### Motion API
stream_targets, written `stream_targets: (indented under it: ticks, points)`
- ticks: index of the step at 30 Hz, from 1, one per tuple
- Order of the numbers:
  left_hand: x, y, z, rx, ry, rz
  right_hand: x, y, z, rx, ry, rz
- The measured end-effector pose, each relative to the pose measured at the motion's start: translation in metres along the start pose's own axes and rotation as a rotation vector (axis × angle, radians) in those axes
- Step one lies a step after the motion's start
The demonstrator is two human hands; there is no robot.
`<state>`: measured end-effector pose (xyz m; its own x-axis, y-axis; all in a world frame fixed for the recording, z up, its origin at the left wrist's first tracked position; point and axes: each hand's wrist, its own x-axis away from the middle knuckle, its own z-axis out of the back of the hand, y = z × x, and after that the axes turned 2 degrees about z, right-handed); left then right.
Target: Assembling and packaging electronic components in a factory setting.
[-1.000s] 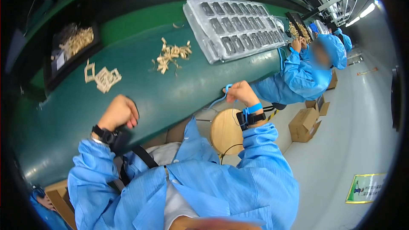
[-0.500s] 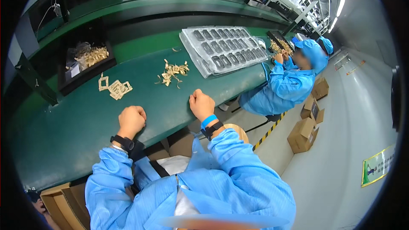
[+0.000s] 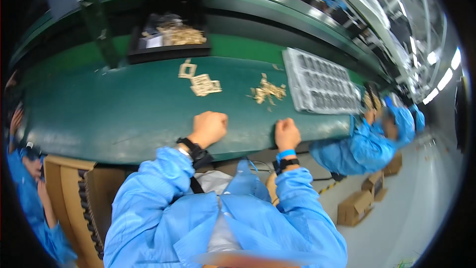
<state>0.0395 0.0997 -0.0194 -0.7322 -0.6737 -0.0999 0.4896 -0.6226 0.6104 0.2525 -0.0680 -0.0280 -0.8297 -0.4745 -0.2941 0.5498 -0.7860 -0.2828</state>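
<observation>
My left hand (image 3: 209, 128) is closed in a fist above the near part of the green work surface (image 3: 134, 114), and nothing shows in it. Also curled into a fist, my right hand (image 3: 287, 135) is at the near edge, with nothing visible in its fingers. Beyond the left fist lie several flat, pale, square frame-shaped pieces (image 3: 204, 85), partly overlapping. A loose pile of small beige strips (image 3: 268, 91) lies beyond the right fist. Farther right, a clear plastic tray (image 3: 325, 82) holds rows of dark parts.
A black bin (image 3: 171, 52) with beige scraps stands at the back. At the right, a co-worker in blue (image 3: 364, 139) sits at the bench. Another person's blue sleeve (image 3: 32, 188) is at far left, beside an open cardboard box (image 3: 64, 193). Cartons (image 3: 354, 208) stand on the floor.
My view has turned left, so the bench and its contents sit farther right in the picture. Both hands stay in fists over the near part of the bench.
</observation>
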Motion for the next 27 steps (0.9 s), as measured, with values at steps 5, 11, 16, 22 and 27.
stream_targets:
  ticks: [5, 11, 16, 22, 27]
  points:
    - [0.004, -0.002, 0.003, 0.112, -0.055, 0.108, 0.004, 0.005, -0.006, -0.091, 0.043, 0.076]
    - [0.005, 0.000, 0.004, 0.117, 0.023, 0.096, 0.006, 0.010, -0.005, -0.155, 0.053, 0.104]
    - [-0.001, -0.017, -0.008, 0.335, 0.129, -0.010, 0.003, 0.013, -0.004, -0.207, 0.043, 0.105]
    - [0.002, -0.017, -0.004, 0.567, 0.099, 0.021, -0.009, 0.015, 0.004, -0.379, -0.018, 0.110]
    - [0.006, -0.017, -0.004, 0.649, 0.082, 0.039, -0.046, -0.004, -0.002, -0.203, -0.071, 0.477]
